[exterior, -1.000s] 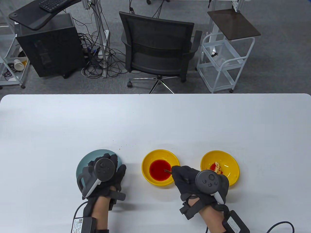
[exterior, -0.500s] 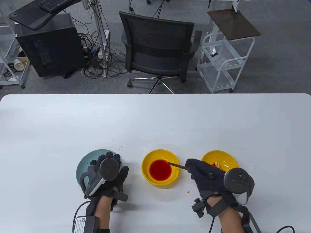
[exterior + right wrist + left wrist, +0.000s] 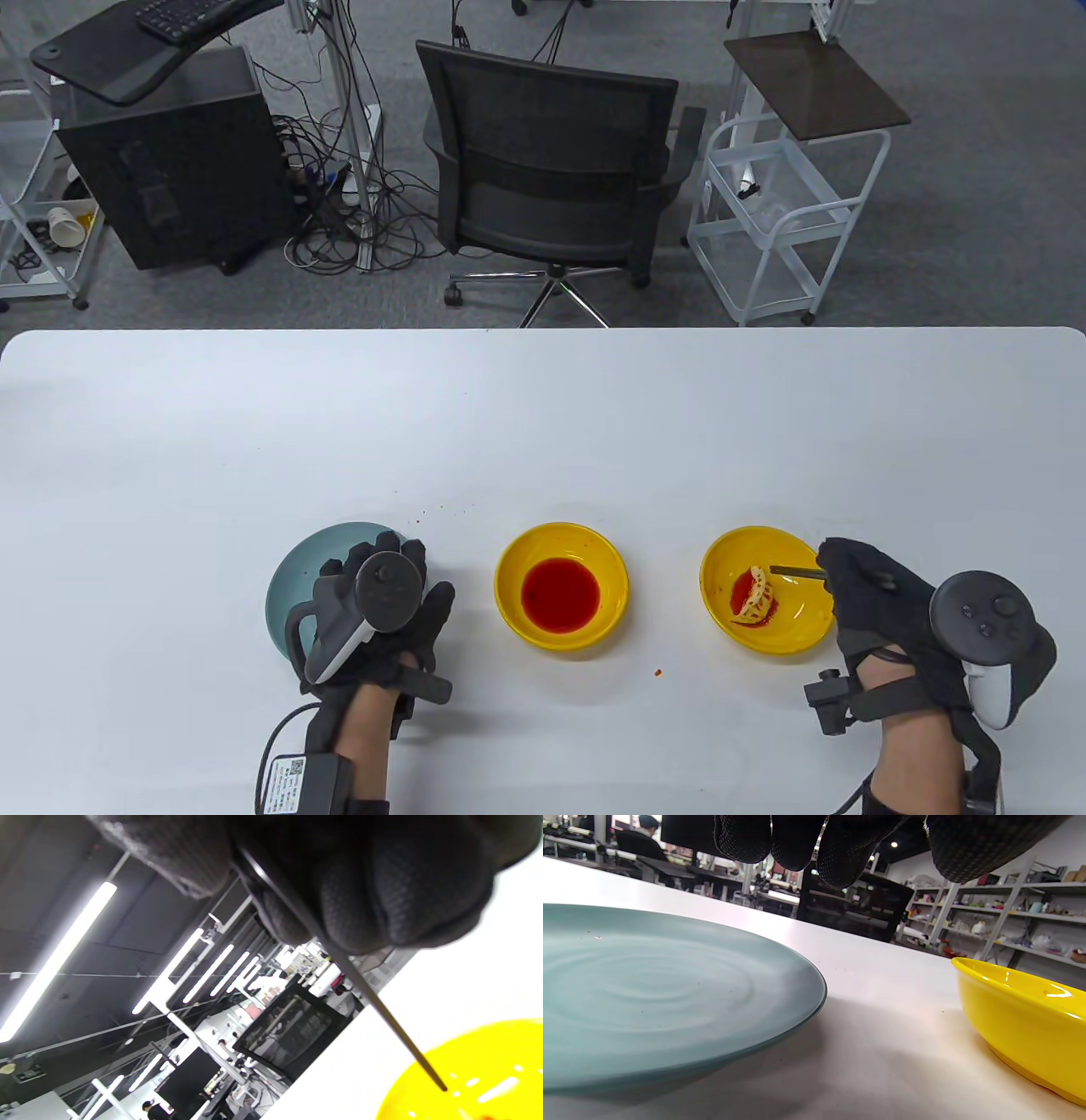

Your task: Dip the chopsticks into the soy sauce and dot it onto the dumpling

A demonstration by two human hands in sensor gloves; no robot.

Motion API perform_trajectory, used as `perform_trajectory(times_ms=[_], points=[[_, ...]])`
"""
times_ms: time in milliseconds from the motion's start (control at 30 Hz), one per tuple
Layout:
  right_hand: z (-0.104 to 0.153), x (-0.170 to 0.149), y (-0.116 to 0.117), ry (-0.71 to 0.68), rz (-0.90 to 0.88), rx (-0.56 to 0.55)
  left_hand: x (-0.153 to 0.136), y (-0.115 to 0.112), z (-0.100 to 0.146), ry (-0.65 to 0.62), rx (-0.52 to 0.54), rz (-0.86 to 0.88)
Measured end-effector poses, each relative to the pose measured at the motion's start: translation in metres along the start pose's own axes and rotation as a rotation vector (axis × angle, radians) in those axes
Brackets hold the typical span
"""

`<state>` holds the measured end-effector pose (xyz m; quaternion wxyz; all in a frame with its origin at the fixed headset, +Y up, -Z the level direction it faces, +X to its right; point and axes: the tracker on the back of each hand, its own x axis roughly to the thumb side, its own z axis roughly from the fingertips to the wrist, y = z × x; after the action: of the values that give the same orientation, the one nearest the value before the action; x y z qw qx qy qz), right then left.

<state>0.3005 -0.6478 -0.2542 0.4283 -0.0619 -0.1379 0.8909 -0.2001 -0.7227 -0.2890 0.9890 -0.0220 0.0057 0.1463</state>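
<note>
From my right wrist view I see gloved fingers clamped round the dark chopsticks, a grip the table view hides. My right hand has moved from the soy sauce bowl to the right yellow bowl, tips now just beside the dumpling, which looks pale, pleated and smeared red. My left hand lies spread over the teal plate, grasping nothing.

Black dotted-weave gloves, pale teal plate with faint ripple rings. Two yellow bowls, one holding red sauce. Cream, red-smeared dumpling; dark chopsticks; white table.
</note>
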Motion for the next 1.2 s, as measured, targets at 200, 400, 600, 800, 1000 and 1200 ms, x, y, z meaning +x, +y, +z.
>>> perform_trajectory(times_ms=[200,400,600,800,1000,1200], points=[[-0.003,-0.003,0.011,0.025,0.048,0.030,-0.005,0.001,0.001,0.013,-0.001,0.014],[-0.001,0.001,0.014,0.017,0.084,0.056,-0.006,0.001,0.001,0.014,-0.007,0.018],[0.001,0.005,0.011,0.011,0.104,0.088,-0.005,0.002,0.001,0.007,-0.007,0.021],[0.003,0.007,0.006,-0.030,0.063,0.006,-0.005,0.002,0.002,0.010,-0.009,0.029],[0.002,0.008,0.014,-0.040,0.096,0.061,-0.006,0.002,0.002,0.013,-0.010,0.035],[0.002,0.008,0.017,-0.030,0.105,0.082,-0.008,0.003,0.002,0.021,-0.012,0.040]])
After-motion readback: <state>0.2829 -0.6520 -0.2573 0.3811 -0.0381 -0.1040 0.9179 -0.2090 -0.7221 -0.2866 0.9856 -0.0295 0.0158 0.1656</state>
